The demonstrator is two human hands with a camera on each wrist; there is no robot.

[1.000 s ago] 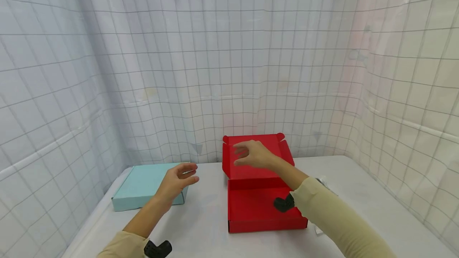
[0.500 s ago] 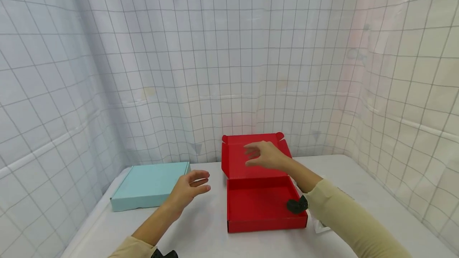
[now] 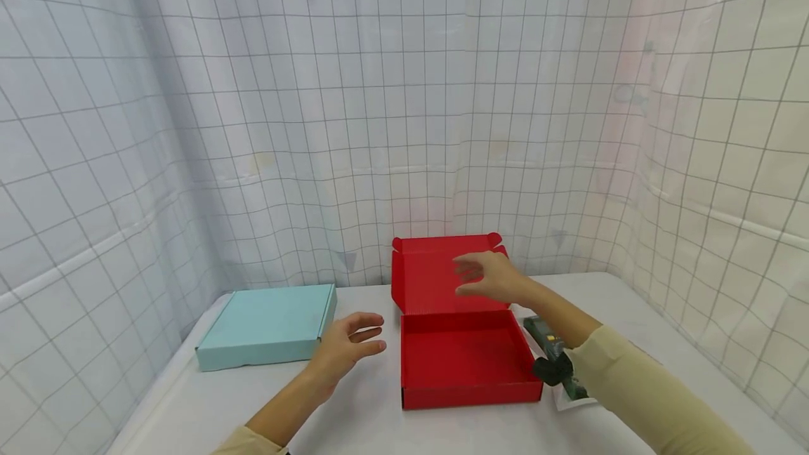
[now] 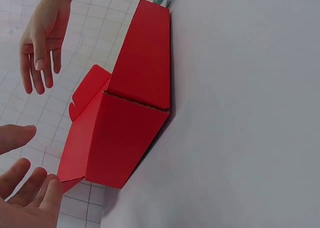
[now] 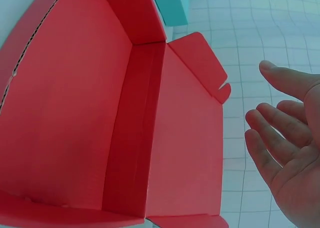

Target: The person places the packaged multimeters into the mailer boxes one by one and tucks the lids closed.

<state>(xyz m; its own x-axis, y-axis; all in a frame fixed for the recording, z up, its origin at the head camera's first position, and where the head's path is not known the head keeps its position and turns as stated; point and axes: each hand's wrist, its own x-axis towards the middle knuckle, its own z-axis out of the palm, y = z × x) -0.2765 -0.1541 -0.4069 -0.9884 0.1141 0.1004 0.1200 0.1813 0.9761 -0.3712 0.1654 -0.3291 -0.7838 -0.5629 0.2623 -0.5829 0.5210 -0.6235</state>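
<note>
A red cardboard box [image 3: 464, 357] stands open on the white table, its lid [image 3: 442, 272] upright at the back. The box looks empty inside [image 5: 65, 118]. My right hand [image 3: 489, 278] hovers in front of the lid's right part, fingers straight and relaxed, holding nothing [image 5: 287, 148]. My left hand [image 3: 347, 346] floats just left of the box, open, palm turned toward the box; in the left wrist view my left hand [image 4: 22, 188] sits beside the box's outer wall [image 4: 130, 138]. A closed light blue box [image 3: 268, 325] lies to the left.
A dark green and black handheld device [image 3: 553, 353] lies on a white sheet just right of the red box. White gridded curtains [image 3: 379, 90] enclose the table on three sides. The table's front edge [image 3: 158, 406] runs near my left forearm.
Both hands have drifted right: the right one from the lid's left part to its right part, the left one from over the blue box to beside the red box. The device is uncovered.
</note>
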